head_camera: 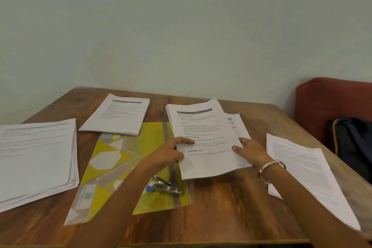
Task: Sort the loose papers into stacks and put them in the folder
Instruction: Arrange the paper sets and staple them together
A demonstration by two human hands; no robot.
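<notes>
Above the folder's [128, 159] right edge, both hands pinch one sheet's [203, 137] side edges.

There is 1 view only, from a camera worn on the person's head, so no second view shares any part of the scene. It looks forward and slightly down across the desk [221, 207] toward the far edge and the pale wall [181, 26] behind it. The near edge runs along the bottom of the frame, close under the lens. The wide angle bends the left and right edges outward.
</notes>
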